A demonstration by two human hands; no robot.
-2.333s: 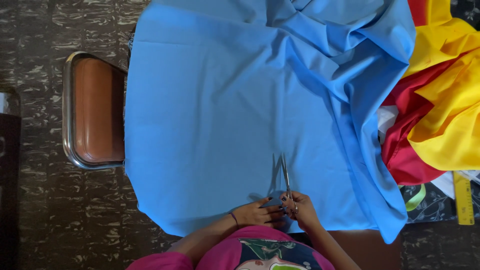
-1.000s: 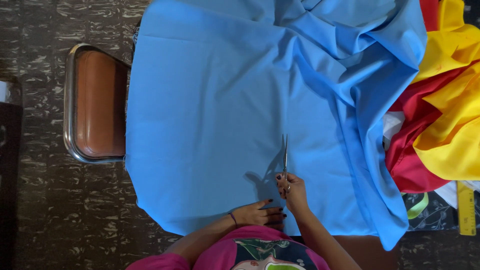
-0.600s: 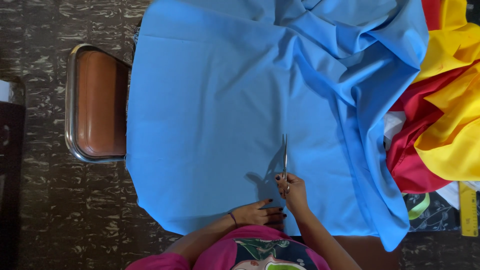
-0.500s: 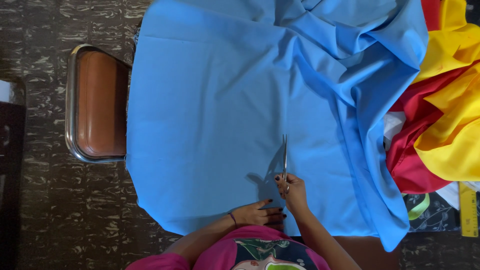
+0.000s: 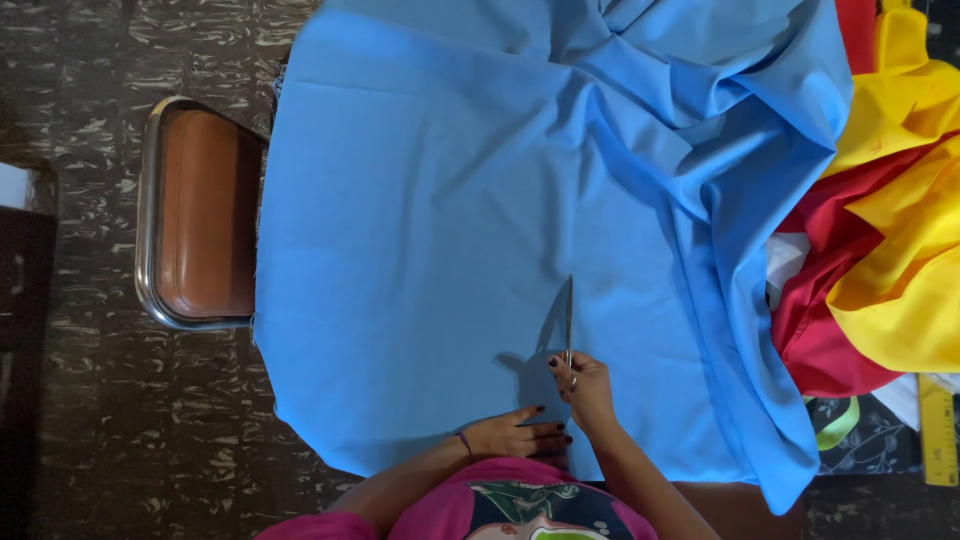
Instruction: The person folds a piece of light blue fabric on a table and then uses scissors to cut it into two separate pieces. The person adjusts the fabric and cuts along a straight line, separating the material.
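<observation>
Two hands near: my right hand (image 5: 585, 390) grasps the scissors (image 5: 568, 318), blades pointing away across the blue fabric (image 5: 420, 230), my left hand (image 5: 520, 437) released, flat beside the cut.

Since the earliest picture, the right hand (image 5: 585, 390) with the slim metal scissors (image 5: 568, 318) sits farther toward 12 o'clock on the spread sheet of sky-blue cloth (image 5: 420, 240), no longer touching the left hand (image 5: 520, 437); a gap now lies between the two hands. The left hand lies flat near the cloth's 6 o'clock hem, a little lower than before. The blades, once slanted, now point straight toward 12 o'clock and stand closed. The view has drifted slightly, so the brown padded chair seat with its metal rim (image 5: 200, 215) sits a touch farther toward 3 o'clock.
</observation>
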